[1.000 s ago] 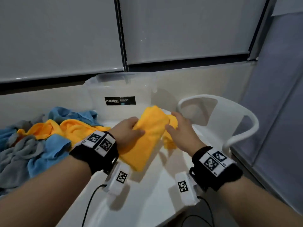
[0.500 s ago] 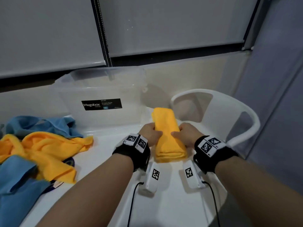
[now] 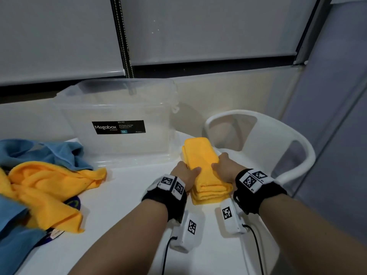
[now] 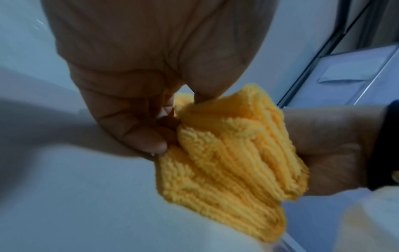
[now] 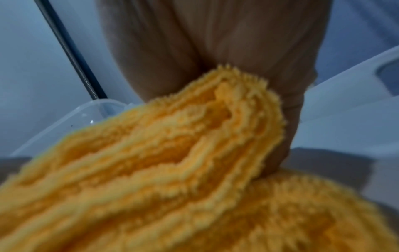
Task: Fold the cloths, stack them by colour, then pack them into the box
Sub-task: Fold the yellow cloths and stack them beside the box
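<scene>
A folded yellow cloth [image 3: 206,167] lies on the white table, just right of the clear plastic box [image 3: 123,116]. My left hand [image 3: 185,174] grips its left edge with the thumb on top. My right hand [image 3: 224,168] grips its right edge the same way. In the left wrist view the fingers [image 4: 138,133] curl against the layered yellow cloth [image 4: 226,162]. The right wrist view is filled by the yellow cloth [image 5: 172,170] with my right hand's fingers [image 5: 287,119] wrapped round its edge. An unfolded yellow cloth [image 3: 45,187] and blue cloths [image 3: 45,153] lie in a heap at the left.
A white plastic chair [image 3: 278,139] stands close against the table's right side. The box is open with a black label [image 3: 119,127] on its front. Bare white tabletop [image 3: 123,195] lies between the heap and my hands. Window blinds [image 3: 59,36] hang behind.
A second ago both hands held the yellow cloth raised and half folded. Now it lies folded flat on the table beside the box, gripped at both sides.
</scene>
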Available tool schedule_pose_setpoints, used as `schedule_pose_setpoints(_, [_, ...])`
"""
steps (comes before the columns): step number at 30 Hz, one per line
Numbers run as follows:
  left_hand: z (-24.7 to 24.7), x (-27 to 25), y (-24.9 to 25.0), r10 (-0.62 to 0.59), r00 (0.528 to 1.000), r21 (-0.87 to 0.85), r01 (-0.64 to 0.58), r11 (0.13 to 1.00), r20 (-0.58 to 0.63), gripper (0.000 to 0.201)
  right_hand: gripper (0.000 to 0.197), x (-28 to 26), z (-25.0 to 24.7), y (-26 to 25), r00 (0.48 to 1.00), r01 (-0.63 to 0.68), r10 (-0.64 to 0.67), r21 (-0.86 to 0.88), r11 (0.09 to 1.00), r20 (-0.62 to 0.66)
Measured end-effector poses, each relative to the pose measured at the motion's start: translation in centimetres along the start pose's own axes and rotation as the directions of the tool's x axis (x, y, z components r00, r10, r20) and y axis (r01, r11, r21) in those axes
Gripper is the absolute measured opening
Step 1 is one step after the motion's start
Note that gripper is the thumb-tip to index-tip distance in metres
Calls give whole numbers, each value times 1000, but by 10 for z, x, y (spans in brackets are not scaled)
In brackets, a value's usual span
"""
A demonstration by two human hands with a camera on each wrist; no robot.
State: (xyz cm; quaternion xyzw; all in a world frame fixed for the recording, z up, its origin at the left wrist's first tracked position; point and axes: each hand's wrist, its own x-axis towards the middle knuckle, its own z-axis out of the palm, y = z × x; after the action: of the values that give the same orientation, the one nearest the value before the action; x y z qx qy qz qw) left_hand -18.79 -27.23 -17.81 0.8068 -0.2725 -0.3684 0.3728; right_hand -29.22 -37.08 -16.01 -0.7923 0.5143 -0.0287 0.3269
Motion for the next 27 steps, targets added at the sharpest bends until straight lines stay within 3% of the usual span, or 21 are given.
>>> schedule_pose_setpoints(2, [1, -1, -1, 4, 999, 20, -3, 1000, -41, 54, 41, -1, 3, -2, 1000, -4, 4, -33, 999, -10])
schedule_pose_setpoints(6, [5, 2, -3, -15, 997, -161, 27, 987, 76, 84, 44, -2, 10, -6, 999, -18, 13, -137, 990, -33])
schedule_pose_setpoints(10, [3, -12, 1, 152, 987, 162, -157, 974, 44, 86, 45, -3, 15, -3, 998, -63, 53, -265, 962, -43])
schedule_pose_setpoints(13, [0, -16, 1, 235, 972, 388, -210, 898, -19, 69, 37, -5, 20, 5, 999, -34, 28, -263, 964, -29])
schedule_pose_setpoints(16, [-5, -22, 3, 264, 964, 412, -245, 878, 10, 57, 40, -6, 19, 7, 1000, 0, -3, -286, 958, -11])
schedule_pose_setpoints(20, [-16, -39, 0, 279, 958, 425, -279, 861, 64, 72, 52, -9, 6, 6, 1000, -19, 22, -265, 964, 9])
schedule_pose_setpoints(22, [-27, -49, -7, 305, 950, 427, -303, 852, 65, 72, 54, -16, -2, 4, 996, -16, -6, -246, 969, -92])
schedule_pose_setpoints(24, [-46, -62, -19, 317, 947, 441, -306, 844, 51, 62, 34, -26, -10, -2, 936, 127, -178, -180, 975, -304])
schedule_pose_setpoints(26, [-69, -71, -34, 322, 946, 477, -298, 827, 33, 51, 9, -38, -15, -10, 787, 344, -340, -93, 935, -514])
schedule_pose_setpoints(27, [-84, -77, -45, 321, 947, 491, -282, 824, 5, 47, 7, -46, -14, -18, 717, 442, -398, -67, 894, -572])
